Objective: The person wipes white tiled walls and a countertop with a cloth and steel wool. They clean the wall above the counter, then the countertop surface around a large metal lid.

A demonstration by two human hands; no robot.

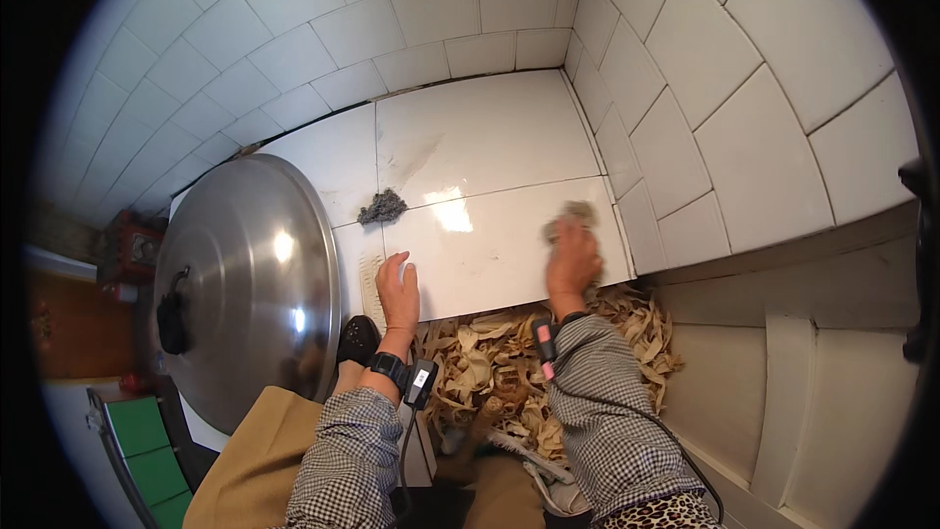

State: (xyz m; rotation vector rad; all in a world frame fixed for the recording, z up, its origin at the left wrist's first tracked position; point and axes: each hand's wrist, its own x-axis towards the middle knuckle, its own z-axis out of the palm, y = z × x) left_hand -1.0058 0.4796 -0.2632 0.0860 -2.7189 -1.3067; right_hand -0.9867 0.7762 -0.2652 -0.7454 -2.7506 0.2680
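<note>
My right hand (575,261) presses a greyish cloth (579,213) onto the white tiled counter (507,132), close to its right end by the wall. Hand and cloth are blurred by motion. My left hand (399,290) holds nothing; its fingers are apart over the counter's front edge, and whether it touches the tile I cannot tell. Beyond it lies a dark grey scourer-like clump (382,206) near a tile joint. Brownish smears (418,162) mark the tile behind the clump, and more dirt shows left of my left hand.
A large domed metal lid (250,286) covers the left side. Dry corn husks (485,360) are heaped below the counter's front edge. White tiled walls (514,4) rise behind and at right. My black shoe (359,339) stands between lid and left arm. Cables trail from both wrists.
</note>
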